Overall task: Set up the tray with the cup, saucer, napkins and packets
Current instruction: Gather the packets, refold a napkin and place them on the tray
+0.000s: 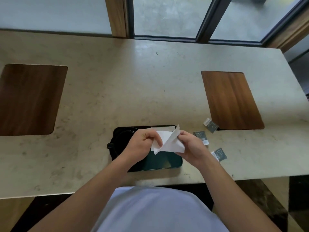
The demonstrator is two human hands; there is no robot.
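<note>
Both hands pinch one white napkin (167, 142) between them, just below the middle of the frame. The left hand (142, 143) is curled closed on the napkin's left edge; the right hand (190, 146) grips its right side, with one corner of the paper sticking up between them. The napkin is held in the air above a dark tray (157, 162), which lies on a pale stone table (133, 81) close to its near edge.

On the tray's left part sits a dark round shape, probably the saucer (118, 139) or cup, though it is too dark and too hidden by the hand to tell which. A second pale napkin (163, 127) seems to lie at the tray's far edge. Three small grey packets (211, 125) rest on the table right of the tray, near a wooden inlay (231, 99); another inlay is at far left.

The step looks like folding the napkin. To do it well, the edges should be lined up before creasing, the fold pressed flat, and the napkin laid on the tray's bare right part, clear of the round shape. The packets appear not yet placed.
</note>
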